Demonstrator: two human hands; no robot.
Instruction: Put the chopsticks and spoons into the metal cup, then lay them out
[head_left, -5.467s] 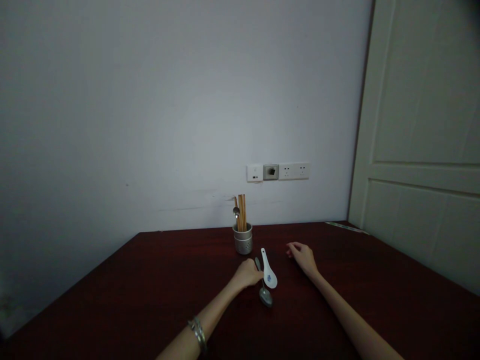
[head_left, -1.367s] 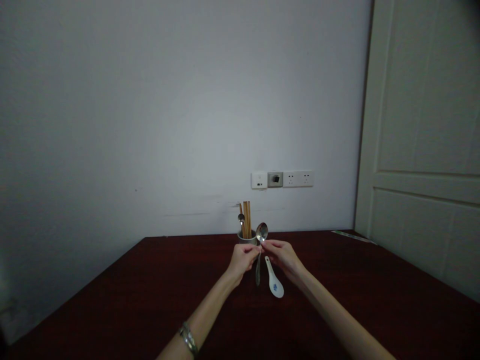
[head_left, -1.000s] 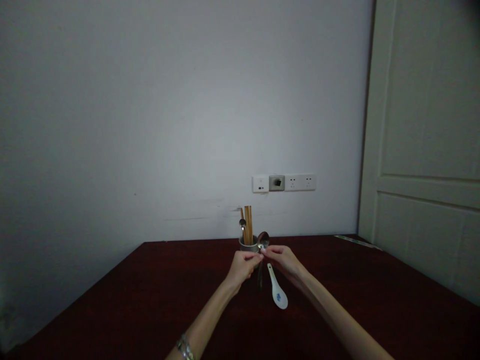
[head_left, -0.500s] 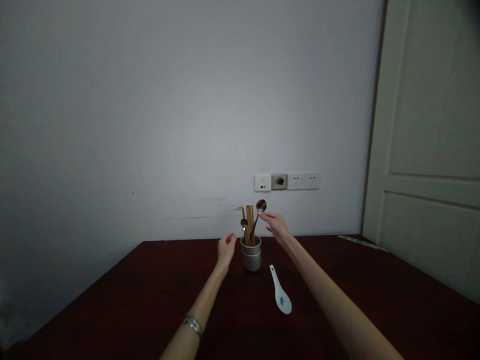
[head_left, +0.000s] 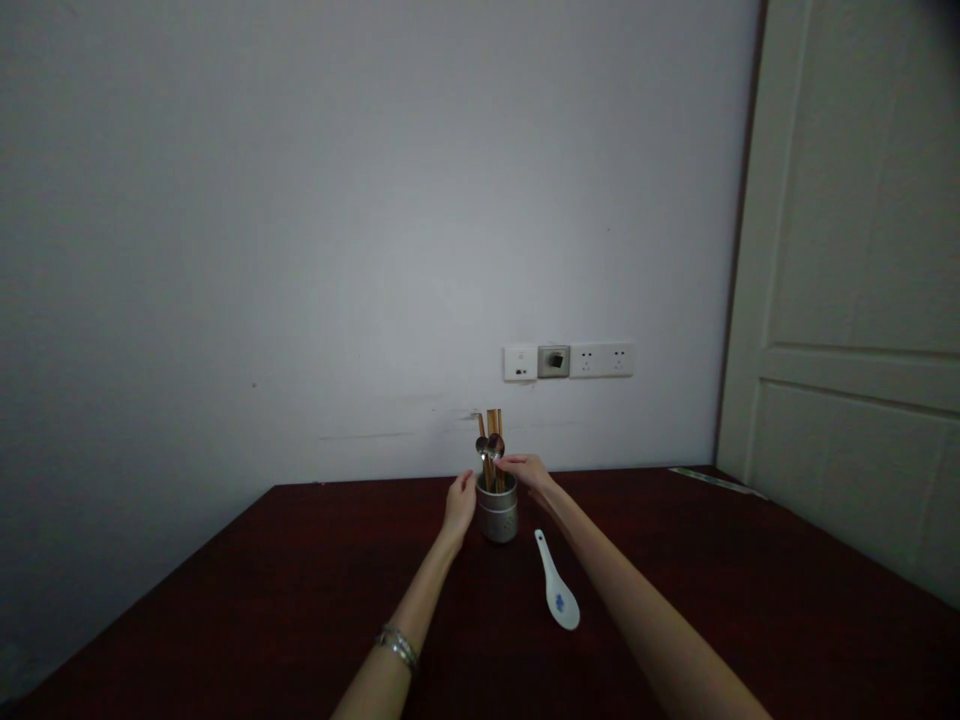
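Seen from my remote seat, with the metal holder (head_left: 498, 517) as the clock's centre and the wall (head_left: 337, 250) at twelve, two bare hands work around a cluster of cutlery on a dark red table (head_left: 225, 600). At about one o'clock I have the right hand (head_left: 525, 472), its thumb and fingers closed in a pinch just under the bowl of a metal spoon (head_left: 496, 445), whose handle seems to run down into the holder among wooden chopsticks (head_left: 492, 421). A smaller spoon (head_left: 482, 448) stands at the held bowl's nine o'clock, the two bowls nearly touching. My left hand (head_left: 460, 497), below a bracelet-ringed wrist, is half open at the holder's nine o'clock, fingers loosely bent; whether they touch the metal I cannot tell. A white spoon (head_left: 562, 603) lies apart at five, its bowl toward me. As I judge it, a light pinch, the handle kept upright and the left palm bracing the holder would serve best here; a sideways push could tip it or jostle the chopsticks.
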